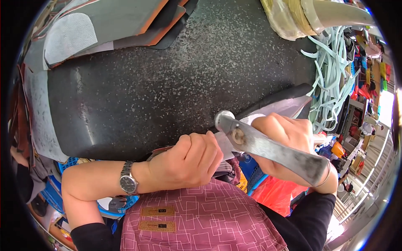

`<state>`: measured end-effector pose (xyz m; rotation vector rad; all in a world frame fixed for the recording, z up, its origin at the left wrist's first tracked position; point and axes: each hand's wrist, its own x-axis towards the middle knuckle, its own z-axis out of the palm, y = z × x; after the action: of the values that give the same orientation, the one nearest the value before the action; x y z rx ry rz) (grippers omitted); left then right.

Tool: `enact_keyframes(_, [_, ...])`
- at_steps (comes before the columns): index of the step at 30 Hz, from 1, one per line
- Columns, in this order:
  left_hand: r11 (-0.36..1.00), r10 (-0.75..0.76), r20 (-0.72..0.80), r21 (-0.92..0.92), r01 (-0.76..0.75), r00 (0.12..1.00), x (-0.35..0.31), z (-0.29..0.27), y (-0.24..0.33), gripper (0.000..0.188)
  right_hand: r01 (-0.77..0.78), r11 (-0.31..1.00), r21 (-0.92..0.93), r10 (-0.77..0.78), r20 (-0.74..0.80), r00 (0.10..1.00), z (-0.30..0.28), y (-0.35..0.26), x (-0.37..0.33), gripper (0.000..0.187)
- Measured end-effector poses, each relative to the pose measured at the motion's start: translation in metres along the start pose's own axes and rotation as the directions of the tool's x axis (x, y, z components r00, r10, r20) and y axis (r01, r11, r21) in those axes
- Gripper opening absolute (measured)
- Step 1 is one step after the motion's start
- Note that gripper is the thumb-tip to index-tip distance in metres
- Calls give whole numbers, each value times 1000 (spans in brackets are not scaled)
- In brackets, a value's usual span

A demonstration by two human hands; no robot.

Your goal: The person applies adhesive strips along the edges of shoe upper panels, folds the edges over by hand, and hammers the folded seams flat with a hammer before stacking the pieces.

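Note:
A steel hammer (272, 148) with a round face and a long flat tail fills the space over my right hand (284, 134). The end of its wooden handle shows in the head's eye, and my right fingers are closed below the head, which hides most of the grip. My left hand (184, 161) is closed at the near edge of the dark work surface (167, 100), knuckles up. Its fingertips are hidden, so what they hold cannot be made out. Between the hands lies a pale sheet piece (226, 147), partly covered. Behind my right hand rests a grey, dark-edged piece (284, 106).
Stacked grey pieces with orange edges (121, 21) lie at the far left. Pale scraps speckle the dark surface. A wrapped roll of tape (293, 16) stands far right, above a bundle of pale green strips (331, 79). A red plastic bag (276, 194) and blue baskets (253, 173) sit below the edge.

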<state>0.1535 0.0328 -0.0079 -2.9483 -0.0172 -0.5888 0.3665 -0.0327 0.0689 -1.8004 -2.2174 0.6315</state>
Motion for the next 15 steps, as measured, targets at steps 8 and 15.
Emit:
enact_keyframes(8, [825, -237, 52, -516, 230, 970, -19, -6, -14, 11, 102, 984, -146, -82, 136, 987, 2, -11, 5, 19])
enact_keyframes(15, [643, -206, 211, -707, 294, 956, -30, -21, -39, 12, 131, 960, -246, -129, 26, 991, 19, -24, 0, 20])
